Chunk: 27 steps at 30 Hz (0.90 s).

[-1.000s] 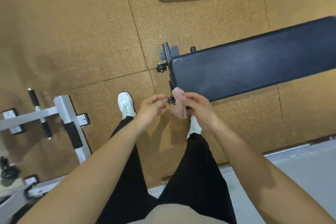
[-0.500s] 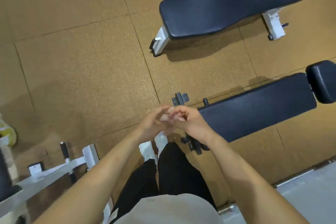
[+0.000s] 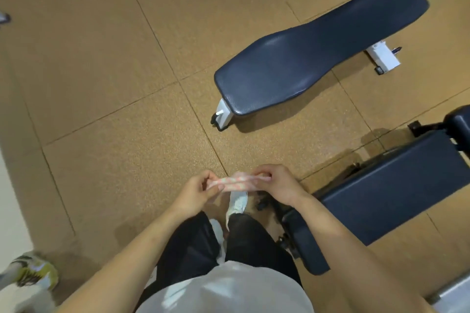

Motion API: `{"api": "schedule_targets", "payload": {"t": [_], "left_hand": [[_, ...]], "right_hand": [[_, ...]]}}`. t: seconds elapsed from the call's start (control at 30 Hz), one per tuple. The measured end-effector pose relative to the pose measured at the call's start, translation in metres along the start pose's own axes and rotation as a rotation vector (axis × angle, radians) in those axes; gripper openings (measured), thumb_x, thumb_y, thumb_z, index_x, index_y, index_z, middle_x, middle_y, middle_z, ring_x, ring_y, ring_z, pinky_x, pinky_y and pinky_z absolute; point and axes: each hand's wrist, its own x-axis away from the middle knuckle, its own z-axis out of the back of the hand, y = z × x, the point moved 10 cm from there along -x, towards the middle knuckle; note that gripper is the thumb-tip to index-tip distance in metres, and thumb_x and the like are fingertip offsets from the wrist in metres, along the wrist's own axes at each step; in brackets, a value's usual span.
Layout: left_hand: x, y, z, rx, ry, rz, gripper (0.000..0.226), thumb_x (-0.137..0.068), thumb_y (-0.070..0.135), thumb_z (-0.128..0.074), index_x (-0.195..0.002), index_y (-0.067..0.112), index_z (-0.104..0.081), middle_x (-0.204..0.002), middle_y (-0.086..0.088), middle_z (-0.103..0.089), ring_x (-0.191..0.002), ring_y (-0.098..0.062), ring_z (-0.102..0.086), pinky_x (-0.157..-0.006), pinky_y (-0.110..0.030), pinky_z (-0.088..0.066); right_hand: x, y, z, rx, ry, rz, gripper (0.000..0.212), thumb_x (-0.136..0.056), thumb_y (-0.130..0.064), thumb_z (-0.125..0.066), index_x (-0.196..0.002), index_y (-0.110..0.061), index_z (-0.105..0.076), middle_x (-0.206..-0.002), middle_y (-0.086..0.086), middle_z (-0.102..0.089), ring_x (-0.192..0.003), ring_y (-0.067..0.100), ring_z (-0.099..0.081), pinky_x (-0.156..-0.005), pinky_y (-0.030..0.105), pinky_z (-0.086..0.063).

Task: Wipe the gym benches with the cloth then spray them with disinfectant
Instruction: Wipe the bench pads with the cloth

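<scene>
**Cloth pulled open between both hands, two benches waiting**

The tan tiled floor [image 3: 101,84] fills most of my view from the head camera. Two dark padded benches lie on it. The far bench [image 3: 320,46] runs diagonally across the upper right. The near bench [image 3: 381,193] sits at the right edge, just beside the person's right leg.

Low in the centre, the left hand [image 3: 197,192] and right hand [image 3: 279,185] each pinch one end of a small pink-and-white cloth [image 3: 236,184]. It is stretched in a band between them, above a white shoe [image 3: 237,202]. The cloth touches neither bench.

Half a second ago the hands were bunched together and the cloth barely showed. Now they have drawn apart and the cloth is spread out. I judge it is being readied for wiping, which has not started on either bench.

The view has also swung. A second ago only the near bench showed. The far bench then came in at the top and now sits large and central, while the near bench has slid to the right. That may mean the far bench is next, though I cannot be sure. I see no spray bottle.
</scene>
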Motion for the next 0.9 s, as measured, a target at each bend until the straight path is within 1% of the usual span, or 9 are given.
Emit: {"api": "schedule_targets", "payload": {"t": [0.13,0.3,0.43,0.5,0.57,0.67,0.77,0.83,0.9], "left_hand": [[-0.06,0.031,0.026,-0.048,0.06,-0.04,0.008,-0.096,0.02,-0.072,-0.092,0.019,-0.065,-0.077,0.002,-0.062,-0.067,-0.006,-0.054,-0.065,-0.029,-0.044],[-0.162,0.063,0.049,-0.117,0.04,-0.078,0.003,-0.099,0.019,-0.065,-0.098,0.02,-0.068,-0.087,-0.003,-0.069,-0.075,-0.008,-0.059,-0.07,-0.032,-0.048],[-0.25,0.081,0.06,-0.146,-0.011,-0.1,0.009,-0.098,0.029,-0.063,-0.1,0.024,-0.07,-0.092,0.009,-0.071,-0.085,-0.017,-0.067,-0.078,-0.038,-0.054],[-0.29,0.092,0.067,-0.133,-0.006,-0.128,0.014,-0.093,0.033,-0.062,-0.099,0.025,-0.072,-0.093,0.011,-0.071,-0.087,-0.014,-0.068,-0.08,-0.04,-0.056],[-0.324,0.106,0.074,-0.156,0.023,-0.161,0.008,-0.096,0.023,-0.065,-0.097,0.024,-0.073,-0.093,0.013,-0.07,-0.086,-0.008,-0.066,-0.079,-0.036,-0.054],[-0.365,0.125,0.09,-0.194,0.131,-0.22,0.011,-0.096,0.016,-0.066,-0.101,0.019,-0.075,-0.097,0.006,-0.069,-0.088,-0.012,-0.064,-0.078,-0.037,-0.054],[-0.383,0.134,0.098,-0.251,0.242,-0.312,0.014,-0.096,0.014,-0.062,-0.101,0.017,-0.075,-0.096,0.002,-0.065,-0.086,-0.017,-0.062,-0.074,-0.033,-0.049],[-0.391,0.12,0.09,-0.299,0.273,-0.331,0.015,-0.094,0.011,-0.061,-0.1,0.017,-0.074,-0.098,0.005,-0.065,-0.087,-0.017,-0.062,-0.077,-0.032,-0.05],[-0.406,0.083,0.071,-0.374,0.224,-0.299,0.019,-0.091,0.012,-0.061,-0.103,0.02,-0.073,-0.104,0.006,-0.068,-0.091,-0.017,-0.064,-0.08,-0.035,-0.054]], "right_hand": [[-0.049,-0.016,0.04,0.069,0.091,-0.05,0.008,-0.093,-0.016,-0.07,-0.1,-0.018,-0.074,-0.095,-0.005,-0.071,-0.089,0.01,-0.066,-0.074,0.02,-0.05],[-0.12,-0.02,0.087,0.106,0.214,-0.134,0.019,-0.092,-0.006,-0.066,-0.085,-0.024,-0.066,-0.085,-0.005,-0.068,-0.082,0.01,-0.065,-0.076,0.027,-0.057],[-0.178,-0.018,0.122,0.05,0.34,-0.194,0.015,-0.088,0.0,-0.067,-0.085,-0.014,-0.064,-0.085,0.003,-0.066,-0.081,0.018,-0.062,-0.068,0.022,-0.05],[-0.206,-0.019,0.143,0.033,0.413,-0.203,0.011,-0.088,-0.002,-0.069,-0.085,-0.013,-0.065,-0.085,0.002,-0.066,-0.082,0.019,-0.062,-0.07,0.024,-0.052],[-0.233,-0.025,0.163,0.022,0.47,-0.196,0.007,-0.089,-0.004,-0.07,-0.088,-0.01,-0.067,-0.087,0.003,-0.067,-0.085,0.02,-0.064,-0.077,0.029,-0.056],[-0.272,-0.034,0.193,0.01,0.555,-0.161,0.009,-0.088,-0.005,-0.072,-0.089,-0.011,-0.066,-0.094,0.004,-0.068,-0.089,0.02,-0.067,-0.083,0.029,-0.06],[-0.304,-0.044,0.211,0.074,0.635,-0.025,0.017,-0.084,0.004,-0.071,-0.088,-0.011,-0.065,-0.097,0.002,-0.064,-0.089,0.018,-0.064,-0.081,0.029,-0.059],[-0.328,-0.039,0.208,0.151,0.607,0.039,0.019,-0.082,0.007,-0.069,-0.089,-0.01,-0.063,-0.099,0.002,-0.061,-0.089,0.018,-0.061,-0.08,0.03,-0.057],[-0.355,-0.015,0.191,0.21,0.486,0.022,0.018,-0.087,0.004,-0.066,-0.097,-0.01,-0.064,-0.105,0.003,-0.061,-0.094,0.019,-0.062,-0.088,0.031,-0.057]]}}
